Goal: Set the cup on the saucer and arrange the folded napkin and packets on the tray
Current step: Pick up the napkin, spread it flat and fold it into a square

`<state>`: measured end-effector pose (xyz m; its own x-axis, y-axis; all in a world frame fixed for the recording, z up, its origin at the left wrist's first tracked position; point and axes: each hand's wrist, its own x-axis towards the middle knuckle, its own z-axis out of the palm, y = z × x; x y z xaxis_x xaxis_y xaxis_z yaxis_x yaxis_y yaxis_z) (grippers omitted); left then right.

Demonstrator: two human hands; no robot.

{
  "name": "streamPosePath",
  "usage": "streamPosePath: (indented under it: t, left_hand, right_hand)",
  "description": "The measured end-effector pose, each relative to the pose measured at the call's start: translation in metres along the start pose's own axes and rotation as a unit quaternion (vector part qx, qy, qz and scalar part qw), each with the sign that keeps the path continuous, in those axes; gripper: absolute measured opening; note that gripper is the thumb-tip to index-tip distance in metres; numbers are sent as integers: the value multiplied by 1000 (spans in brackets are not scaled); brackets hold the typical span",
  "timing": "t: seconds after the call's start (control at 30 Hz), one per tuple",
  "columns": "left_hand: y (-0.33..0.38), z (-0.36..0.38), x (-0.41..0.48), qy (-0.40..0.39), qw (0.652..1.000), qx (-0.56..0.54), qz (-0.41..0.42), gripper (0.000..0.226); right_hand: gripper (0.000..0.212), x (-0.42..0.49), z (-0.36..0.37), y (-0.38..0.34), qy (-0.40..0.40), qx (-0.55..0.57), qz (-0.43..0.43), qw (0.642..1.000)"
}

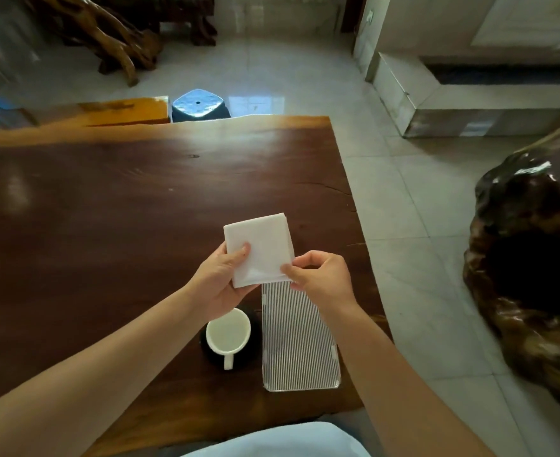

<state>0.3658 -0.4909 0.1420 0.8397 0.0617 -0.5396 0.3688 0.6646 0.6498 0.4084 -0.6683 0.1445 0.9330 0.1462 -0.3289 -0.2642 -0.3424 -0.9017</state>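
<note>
A white folded napkin point(259, 247) is held in the air above the far end of the tray. My left hand point(221, 280) grips its lower left side, thumb on top. My right hand point(321, 278) pinches its lower right corner. Below them a white cup point(228, 334) stands upright on a dark round saucer point(255, 351), handle toward me. To the right of the saucer lies a long ribbed tray point(298, 341) with nothing on its visible part. I see no packets.
The dark wooden table point(107, 225) stretches left and away; its right edge runs close beside the tray. A shiny blue stool point(199, 103) stands beyond the far edge. A large carved wood piece point(529, 275) sits on the tiled floor at right.
</note>
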Motion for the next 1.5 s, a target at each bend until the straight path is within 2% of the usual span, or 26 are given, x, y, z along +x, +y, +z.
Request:
streamPosePath:
  t: [0.1,0.2,0.27,0.33,0.4,0.5,0.67,0.77,0.87,0.93,1.03,1.1,1.17,1.23,1.3,1.37,1.43,1.5]
  left_hand:
    - [-10,9,11,-3,1000,17,-11,42]
    - [-21,15,17,-9,998,56,-30,45]
    - [-32,19,20,-24,995,88,-30,41]
    - [-44,25,22,-10,989,148,-7,35]
    - [-53,32,29,76,968,236,36,35]
    - [-65,36,43,194,921,316,121,53]
    - [-83,28,59,231,853,428,186,52]
    - [-97,14,67,240,835,457,190,52]
    - [-109,2,74,228,850,439,180,51]
    - [-115,0,78,253,855,426,155,52]
    - [-123,-2,89,283,883,366,78,54]
    - [-127,-6,97,253,907,336,-4,55]
    - [-133,-11,106,207,918,332,-72,47]
    - [-141,-19,113,168,919,343,-98,29]
    - [-148,-26,120,160,929,314,-112,17]
    - [-151,-30,128,172,936,273,-140,17]
    - [-152,-33,137,179,936,250,-170,19]
    - [-153,-37,145,167,936,254,-178,28]
  right_hand:
    - [19,17,-22,8,-44,-8,42,998]
    - [39,31,-31,11,-71,45,76,994]
    - [36,36,-27,13,-78,46,76,993]
    - [30,36,-17,19,-52,8,56,997]
    - [34,35,-7,27,2,-14,34,999]
    - [39,35,2,42,57,-49,-12,997]
    - [48,40,6,65,64,-116,-33,991]
    - [55,43,12,81,61,-124,-24,990]
    - [57,45,21,98,64,-111,12,992]
    - [52,47,25,108,50,-101,51,992]
    - [56,56,23,120,16,-78,123,989]
    - [61,66,20,129,-6,-53,178,982]
    - [53,76,17,136,-21,-23,235,971]
    - [39,86,14,145,-31,-11,262,964]
    - [24,93,11,153,-49,-7,264,963]
    - [15,96,6,160,-82,-9,257,963]
    - [30,98,2,164,-110,-20,240,964]
    - [50,103,1,168,-104,-53,223,968]
